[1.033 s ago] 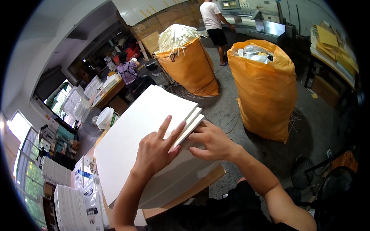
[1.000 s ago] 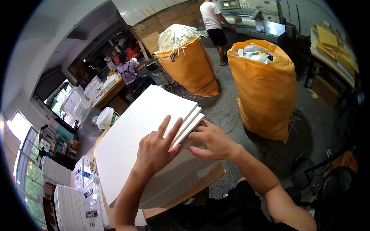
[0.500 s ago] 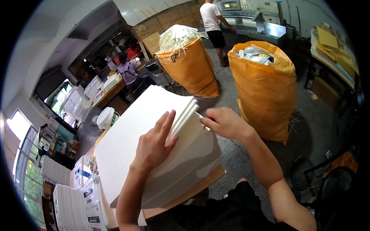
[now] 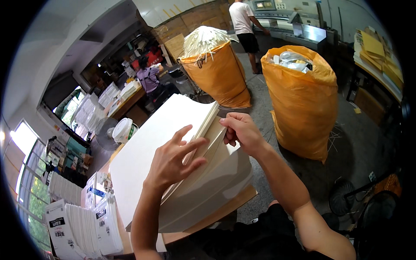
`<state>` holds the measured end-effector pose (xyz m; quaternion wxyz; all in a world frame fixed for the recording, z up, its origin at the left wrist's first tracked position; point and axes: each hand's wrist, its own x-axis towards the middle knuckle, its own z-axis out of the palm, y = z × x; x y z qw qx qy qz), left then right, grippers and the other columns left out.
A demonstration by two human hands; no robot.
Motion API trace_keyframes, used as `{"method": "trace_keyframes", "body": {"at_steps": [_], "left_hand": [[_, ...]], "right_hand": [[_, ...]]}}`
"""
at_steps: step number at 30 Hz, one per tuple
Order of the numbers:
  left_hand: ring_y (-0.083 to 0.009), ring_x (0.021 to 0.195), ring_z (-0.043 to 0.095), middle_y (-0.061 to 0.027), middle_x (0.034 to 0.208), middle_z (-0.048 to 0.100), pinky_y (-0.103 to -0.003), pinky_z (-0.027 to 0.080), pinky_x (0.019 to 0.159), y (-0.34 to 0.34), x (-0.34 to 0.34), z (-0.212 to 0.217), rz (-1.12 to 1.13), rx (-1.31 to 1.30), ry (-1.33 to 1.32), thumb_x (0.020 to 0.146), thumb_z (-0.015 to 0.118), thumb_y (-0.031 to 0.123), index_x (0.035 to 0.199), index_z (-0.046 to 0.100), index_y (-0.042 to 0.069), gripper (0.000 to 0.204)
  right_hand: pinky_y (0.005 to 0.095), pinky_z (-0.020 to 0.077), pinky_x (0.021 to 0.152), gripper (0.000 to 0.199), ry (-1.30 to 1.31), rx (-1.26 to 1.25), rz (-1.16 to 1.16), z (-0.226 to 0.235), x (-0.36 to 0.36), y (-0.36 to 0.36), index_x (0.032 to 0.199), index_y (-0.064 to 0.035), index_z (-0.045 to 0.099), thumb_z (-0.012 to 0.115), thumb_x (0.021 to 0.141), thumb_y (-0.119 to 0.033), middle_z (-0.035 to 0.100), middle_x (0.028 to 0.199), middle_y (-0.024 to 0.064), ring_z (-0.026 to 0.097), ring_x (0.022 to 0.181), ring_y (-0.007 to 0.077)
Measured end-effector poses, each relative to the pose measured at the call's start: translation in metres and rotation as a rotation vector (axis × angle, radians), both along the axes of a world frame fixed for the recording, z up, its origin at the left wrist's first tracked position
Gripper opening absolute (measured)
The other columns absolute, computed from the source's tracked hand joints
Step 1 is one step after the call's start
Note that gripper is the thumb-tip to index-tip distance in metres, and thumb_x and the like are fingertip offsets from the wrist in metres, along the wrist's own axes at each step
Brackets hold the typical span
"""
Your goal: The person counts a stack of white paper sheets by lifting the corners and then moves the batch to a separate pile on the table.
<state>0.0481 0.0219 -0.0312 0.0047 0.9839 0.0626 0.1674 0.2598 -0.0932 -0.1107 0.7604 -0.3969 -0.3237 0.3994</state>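
A tall stack of large white paper sheets [image 4: 147, 143] stands on a table in front of me, its upper sheets lifted and bowed along the near right edge. My left hand [image 4: 173, 159] hovers at that edge with fingers spread, the thumb and fingertips beside the raised sheets; whether they touch is hard to tell. At the far right corner, my right hand [image 4: 242, 131] is closed, thumb and forefinger pinching the corner of some paper sheets [image 4: 215, 132] below the raised layer. How many sheets it grips is hidden.
Two orange sacks, one of paper strips [image 4: 219, 73] and one of scraps [image 4: 301, 104], stand beyond the stack. A person in a white shirt [image 4: 242, 19] is at a large machine; another sits at a table [image 4: 149, 80]. Bundled paper [image 4: 86, 225] lies at left, fans [image 4: 342, 197] at right.
My left hand has lifted off its flat rest, its fingers now spread wider. My right hand has turned inward and pinches a corner of sheets. The view has shifted slightly.
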Motion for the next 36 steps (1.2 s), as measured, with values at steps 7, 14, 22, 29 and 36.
{"method": "trace_keyframes", "body": {"at_steps": [7,14,22,29,36], "left_hand": [[-0.0310,0.109,0.075,-0.0176,0.145,0.060,-0.040,0.061,0.085,-0.005,0.001,-0.001,0.031,0.003,0.020,0.072,0.094,0.036,0.128,0.074,0.029,0.060],[-0.0317,0.108,0.075,-0.0180,0.146,0.059,-0.040,0.061,0.087,0.000,0.002,0.005,-0.013,-0.034,0.069,0.080,0.089,0.032,0.132,0.072,0.030,0.054],[-0.0349,0.109,0.074,-0.0197,0.154,0.055,-0.044,0.061,0.091,-0.010,0.004,0.001,0.067,-0.003,0.076,0.100,0.064,0.016,0.138,0.069,0.033,0.042],[-0.0341,0.109,0.075,-0.0155,0.148,0.060,-0.043,0.062,0.087,-0.015,0.001,-0.003,0.077,0.054,0.016,0.080,0.088,0.030,0.133,0.071,0.032,0.056],[-0.0350,0.114,0.072,-0.0152,0.148,0.060,-0.044,0.060,0.093,-0.007,0.002,0.000,0.051,-0.030,0.078,0.080,0.089,0.032,0.138,0.068,0.031,0.062]], "right_hand": [[0.0239,0.0388,0.042,0.034,0.054,0.019,0.057,-0.004,0.005,-0.001,0.071,-0.0125,0.053,0.068,0.101,-0.021,0.056,0.062,0.0011,0.062,0.053,0.0127],[0.0237,0.0395,0.043,0.032,-0.006,-0.016,0.077,-0.004,0.011,-0.006,0.075,-0.0118,0.054,0.067,0.102,-0.024,0.057,0.063,0.0010,0.061,0.053,0.0117],[0.0231,0.0395,0.044,0.031,-0.282,-0.014,-0.075,-0.008,0.008,0.000,0.075,-0.0091,0.058,0.063,0.102,-0.022,0.060,0.065,0.0026,0.060,0.053,0.0118],[0.0238,0.0412,0.043,0.031,0.090,0.057,0.081,-0.008,0.005,0.002,0.074,-0.0093,0.059,0.066,0.101,-0.021,0.062,0.064,0.0043,0.064,0.053,0.0139],[0.0232,0.0401,0.042,0.035,0.064,0.097,0.082,-0.013,0.008,-0.003,0.076,-0.0091,0.059,0.067,0.103,-0.029,0.061,0.064,0.0041,0.063,0.053,0.0128]]}}
